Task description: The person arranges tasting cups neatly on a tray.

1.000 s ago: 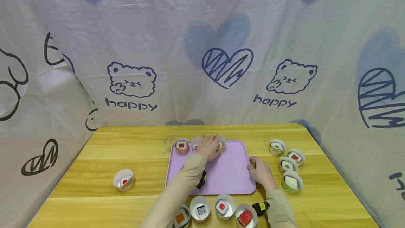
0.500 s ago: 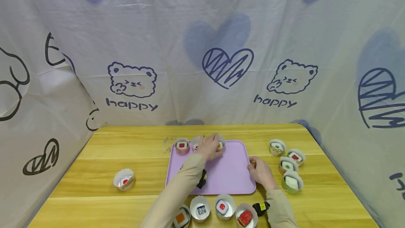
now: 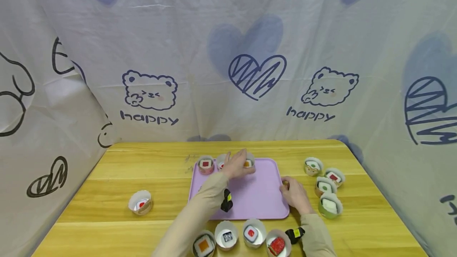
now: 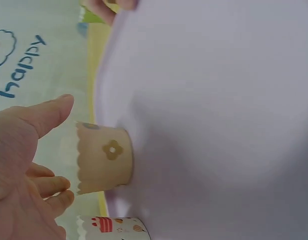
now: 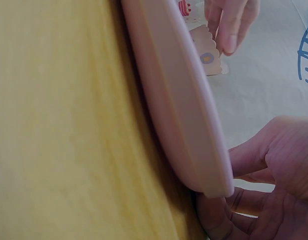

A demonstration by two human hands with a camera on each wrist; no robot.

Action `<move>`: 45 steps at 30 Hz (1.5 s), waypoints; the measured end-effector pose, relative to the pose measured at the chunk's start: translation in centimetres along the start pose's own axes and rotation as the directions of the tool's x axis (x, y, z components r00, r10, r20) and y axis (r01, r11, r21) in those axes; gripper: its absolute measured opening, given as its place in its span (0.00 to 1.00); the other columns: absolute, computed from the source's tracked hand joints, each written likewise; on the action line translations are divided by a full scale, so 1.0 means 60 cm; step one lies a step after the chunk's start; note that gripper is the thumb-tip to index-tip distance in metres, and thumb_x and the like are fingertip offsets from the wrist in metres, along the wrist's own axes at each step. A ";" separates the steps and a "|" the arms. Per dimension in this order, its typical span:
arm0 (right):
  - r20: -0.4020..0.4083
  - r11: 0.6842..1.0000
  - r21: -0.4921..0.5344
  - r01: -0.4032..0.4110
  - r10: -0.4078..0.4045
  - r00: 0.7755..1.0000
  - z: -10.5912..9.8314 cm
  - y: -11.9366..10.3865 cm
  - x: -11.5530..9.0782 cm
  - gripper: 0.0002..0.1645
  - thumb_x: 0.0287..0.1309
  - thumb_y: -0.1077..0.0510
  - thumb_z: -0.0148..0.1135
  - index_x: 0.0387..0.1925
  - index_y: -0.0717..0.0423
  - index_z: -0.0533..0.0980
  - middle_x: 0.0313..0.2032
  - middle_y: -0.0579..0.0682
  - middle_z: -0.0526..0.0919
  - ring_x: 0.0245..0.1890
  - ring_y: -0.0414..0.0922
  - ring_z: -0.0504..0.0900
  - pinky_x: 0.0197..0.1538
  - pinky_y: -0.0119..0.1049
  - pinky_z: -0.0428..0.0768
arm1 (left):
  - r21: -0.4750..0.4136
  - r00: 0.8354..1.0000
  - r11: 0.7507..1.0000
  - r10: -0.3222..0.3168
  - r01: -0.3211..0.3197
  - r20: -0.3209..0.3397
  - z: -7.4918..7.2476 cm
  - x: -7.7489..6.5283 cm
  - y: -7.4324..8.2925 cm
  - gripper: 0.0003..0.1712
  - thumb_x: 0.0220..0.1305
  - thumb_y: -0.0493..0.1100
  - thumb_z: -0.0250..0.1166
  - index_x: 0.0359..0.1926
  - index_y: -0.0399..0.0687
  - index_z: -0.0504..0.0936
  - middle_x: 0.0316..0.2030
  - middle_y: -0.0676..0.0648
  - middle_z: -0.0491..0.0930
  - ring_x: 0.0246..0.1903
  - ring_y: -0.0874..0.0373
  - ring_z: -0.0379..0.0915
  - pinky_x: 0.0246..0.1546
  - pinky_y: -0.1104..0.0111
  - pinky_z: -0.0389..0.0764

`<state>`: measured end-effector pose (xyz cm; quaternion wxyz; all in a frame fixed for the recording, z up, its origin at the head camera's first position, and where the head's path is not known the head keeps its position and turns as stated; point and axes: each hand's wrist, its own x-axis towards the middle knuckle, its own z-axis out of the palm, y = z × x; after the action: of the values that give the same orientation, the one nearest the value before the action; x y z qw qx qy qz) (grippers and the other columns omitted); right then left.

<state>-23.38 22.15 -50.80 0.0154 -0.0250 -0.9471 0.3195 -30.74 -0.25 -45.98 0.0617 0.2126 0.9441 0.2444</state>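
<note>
A lilac tray [image 3: 264,193] lies on the table, with paper cups along its far edge. My left hand [image 3: 235,165] is over the far side, its thumb and fingers spread apart beside a tan cup [image 4: 105,160] with a flower print; I see a gap between them in the left wrist view. That cup holds a sushi piece with an orange centre [image 3: 247,163]. Partly behind the hand is another cup [image 3: 221,161], and a pink cup [image 3: 205,165] with a red-centred piece stands at the corner. My right hand [image 3: 295,194] grips the tray's right rim, thumb above and fingers below.
Several filled cups [image 3: 329,205] cluster on the table right of the tray. More stand in a row along the near side, including one with a red piece [image 3: 276,246]. A lone cup [image 3: 140,203] is at the left. A printed cloth [image 3: 200,102] hangs behind the table.
My left hand has loosened off the orange-centred cup, and its forearm has shifted left, uncovering more of the near-left cup. The right hand stays on the tray rim.
</note>
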 end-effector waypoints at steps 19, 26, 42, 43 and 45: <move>-0.001 1.000 -0.005 0.013 -0.013 1.000 0.000 0.002 0.003 0.22 0.64 0.62 0.56 0.57 0.69 0.76 0.30 0.54 0.80 0.30 0.46 0.76 0.36 0.40 0.73 | -0.176 0.999 0.984 0.044 -0.037 0.031 -0.048 -0.046 0.013 0.47 0.68 0.55 0.62 0.75 0.32 0.56 0.75 0.33 0.58 0.78 0.38 0.46 0.78 0.42 0.36; 0.001 1.000 0.006 0.015 -0.015 1.000 -0.001 0.002 0.001 0.22 0.64 0.62 0.56 0.57 0.69 0.76 0.29 0.53 0.80 0.29 0.46 0.75 0.36 0.39 0.72 | -0.169 0.999 0.985 0.030 -0.026 0.021 -0.069 -0.073 0.012 0.47 0.66 0.60 0.63 0.75 0.37 0.59 0.75 0.36 0.60 0.79 0.38 0.45 0.78 0.42 0.39; -0.004 1.000 0.000 0.010 -0.010 1.000 0.001 0.004 0.003 0.21 0.64 0.63 0.56 0.56 0.69 0.77 0.31 0.54 0.80 0.31 0.47 0.76 0.37 0.40 0.73 | -0.104 1.000 0.995 0.009 -0.012 -0.029 -0.105 -0.145 -0.033 0.36 0.64 0.50 0.66 0.69 0.40 0.70 0.69 0.36 0.71 0.75 0.35 0.55 0.76 0.39 0.43; -0.005 1.000 0.002 0.010 -0.010 1.000 0.001 0.005 0.004 0.21 0.64 0.63 0.56 0.56 0.69 0.77 0.31 0.54 0.80 0.31 0.47 0.75 0.36 0.40 0.73 | -0.094 0.999 0.995 0.008 -0.011 -0.035 -0.107 -0.149 -0.037 0.36 0.63 0.50 0.67 0.69 0.39 0.70 0.65 0.36 0.74 0.72 0.35 0.59 0.76 0.39 0.44; -0.006 1.000 0.004 0.007 -0.007 1.000 0.001 0.004 0.003 0.21 0.64 0.63 0.56 0.56 0.69 0.77 0.31 0.54 0.80 0.31 0.47 0.75 0.36 0.40 0.73 | -0.063 0.999 0.998 0.002 -0.005 -0.048 -0.113 -0.158 -0.047 0.36 0.62 0.49 0.68 0.67 0.38 0.71 0.63 0.36 0.76 0.70 0.37 0.63 0.76 0.39 0.46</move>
<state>-23.55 22.32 -51.00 0.0194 -0.0225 -0.9465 0.3215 -24.72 -9.53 -41.31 0.0453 0.2064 0.9367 0.2793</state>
